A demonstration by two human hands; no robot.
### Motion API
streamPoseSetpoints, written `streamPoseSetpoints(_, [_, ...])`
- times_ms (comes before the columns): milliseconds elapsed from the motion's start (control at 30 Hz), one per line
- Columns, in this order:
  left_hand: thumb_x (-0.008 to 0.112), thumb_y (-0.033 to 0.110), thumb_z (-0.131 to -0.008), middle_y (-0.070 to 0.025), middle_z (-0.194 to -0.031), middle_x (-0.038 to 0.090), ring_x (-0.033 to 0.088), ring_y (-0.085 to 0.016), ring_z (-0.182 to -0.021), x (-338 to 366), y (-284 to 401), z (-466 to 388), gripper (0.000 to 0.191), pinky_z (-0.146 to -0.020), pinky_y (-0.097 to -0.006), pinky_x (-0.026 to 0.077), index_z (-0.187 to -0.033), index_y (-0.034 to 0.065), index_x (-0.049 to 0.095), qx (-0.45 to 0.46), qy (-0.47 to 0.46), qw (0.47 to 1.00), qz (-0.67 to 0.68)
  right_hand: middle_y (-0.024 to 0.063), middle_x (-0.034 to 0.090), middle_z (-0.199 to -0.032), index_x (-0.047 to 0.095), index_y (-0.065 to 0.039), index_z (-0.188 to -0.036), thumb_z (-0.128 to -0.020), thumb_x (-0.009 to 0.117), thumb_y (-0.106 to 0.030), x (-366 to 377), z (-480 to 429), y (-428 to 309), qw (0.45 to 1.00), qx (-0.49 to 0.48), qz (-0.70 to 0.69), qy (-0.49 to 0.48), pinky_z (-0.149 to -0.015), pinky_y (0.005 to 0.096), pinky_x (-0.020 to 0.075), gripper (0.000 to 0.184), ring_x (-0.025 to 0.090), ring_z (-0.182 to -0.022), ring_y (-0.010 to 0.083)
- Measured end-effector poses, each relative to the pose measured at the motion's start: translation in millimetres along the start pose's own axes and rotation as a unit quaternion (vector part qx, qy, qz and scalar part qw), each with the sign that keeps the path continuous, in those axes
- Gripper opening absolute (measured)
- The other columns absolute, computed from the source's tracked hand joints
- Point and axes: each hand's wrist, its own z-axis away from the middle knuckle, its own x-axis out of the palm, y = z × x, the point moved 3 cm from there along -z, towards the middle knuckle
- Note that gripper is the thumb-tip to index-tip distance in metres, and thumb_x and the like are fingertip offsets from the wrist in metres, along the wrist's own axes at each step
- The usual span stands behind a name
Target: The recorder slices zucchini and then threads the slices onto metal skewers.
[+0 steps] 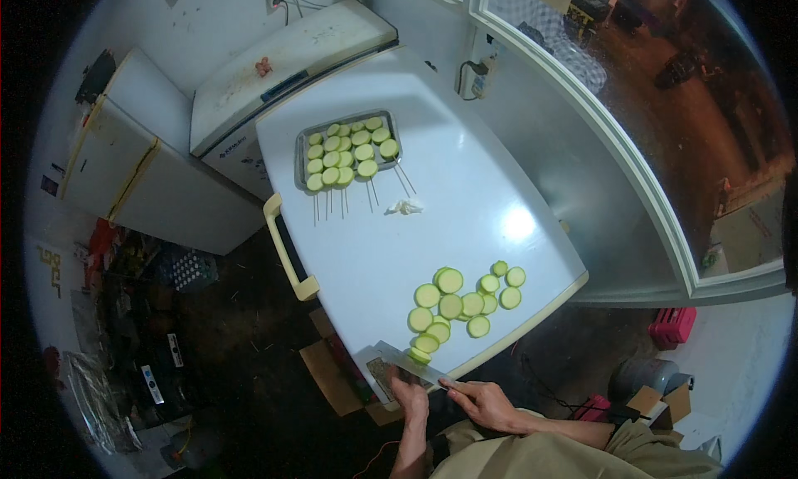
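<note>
My right hand grips the handle of a cleaver-like kitchen knife at the near corner of a white worktop. Behind the broad blade, my left hand is close to or touching it; its fingertips are partly hidden, so I cannot tell what they hold. Under that hand is a speckled brown-grey flat piece, its kind unclear. A pale green zucchini slice lies against or just beyond the blade. Farther up, several round zucchini slices are spread flat, some overlapping.
A metal tray at the far side bears zucchini slices on thin skewers, whose ends overhang its near rim. Crumpled white tissue lies nearby. A cream handle juts from the worktop's left side. Glazed partition runs along the right.
</note>
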Motion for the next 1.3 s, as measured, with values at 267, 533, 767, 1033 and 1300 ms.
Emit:
streamPoseSetpoints(267, [0.057, -0.009, -0.093, -0.0129, -0.137, 0.058, 0.055, -0.023, -0.126, -3.9, -12.3, -3.4, 0.045, -0.110, -0.0385, 0.043, -0.137, -0.0030, 0.051, 0.004, -0.043, 0.999, -0.023, 0.0193, 0.069, -0.081, 0.067, -0.014, -0.141, -0.107, 0.061, -0.030, -1.3, -0.7, -1.8, 1.000, 0.002, 0.008, 0.004, -0.065, 0.0455, 0.0545, 0.038, 0.069, -0.071, 0.0369])
streamPoseSetpoints(533, [0.061, -0.007, -0.094, -0.0142, -0.131, 0.061, 0.058, -0.025, -0.120, 3.8, 2.7, 2.1, 0.038, -0.105, -0.0366, 0.045, -0.132, -0.0053, 0.056, -0.013, -0.018, 0.999, 0.037, 0.0210, 0.070, -0.083, 0.068, -0.012, -0.140, -0.107, 0.061, -0.028, -2.6, -2.6, -1.2, 1.000, -0.019, -0.002, 0.013, -0.066, 0.0459, 0.0543, 0.037, 0.069, -0.070, 0.0362])
streamPoseSetpoints(767, [0.062, -0.008, -0.094, -0.0181, -0.128, 0.064, 0.061, -0.028, -0.119, 5.3, 3.3, 2.9, 0.035, -0.103, -0.0379, 0.047, -0.128, -0.0088, 0.058, 0.026, 0.013, 1.000, -0.004, 0.0251, 0.068, -0.081, 0.068, -0.009, -0.138, -0.107, 0.060, -0.026, 0.4, -7.9, 4.0, 0.999, 0.004, -0.042, -0.001, -0.066, 0.0444, 0.0540, 0.036, 0.067, -0.068, 0.0380])
streamPoseSetpoints(1033, [0.062, -0.006, -0.094, -0.0201, -0.121, 0.062, 0.062, -0.035, -0.117, -2.1, -15.3, -1.8, 0.035, -0.103, -0.0413, 0.047, -0.128, -0.0085, 0.057, 0.050, 0.004, 0.997, -0.053, 0.0258, 0.068, -0.081, 0.068, -0.009, -0.137, -0.106, 0.061, -0.026, 6.6, -15.1, 7.0, 0.999, 0.003, -0.040, -0.005, -0.065, 0.0449, 0.0541, 0.036, 0.067, -0.067, 0.0397])
streamPoseSetpoints(1300, [0.062, -0.006, -0.093, -0.0207, -0.122, 0.063, 0.062, -0.035, -0.117, 5.8, 42.9, 10.3, 0.035, -0.102, -0.0431, 0.048, -0.127, -0.0064, 0.060, 0.033, -0.001, 0.993, -0.116, 0.0260, 0.067, -0.080, 0.068, -0.010, -0.138, -0.106, 0.061, -0.028, 12.4, -28.0, 21.7, 1.000, 0.005, -0.016, -0.004, -0.066, 0.0446, 0.0545, 0.037, 0.068, -0.067, 0.0401])
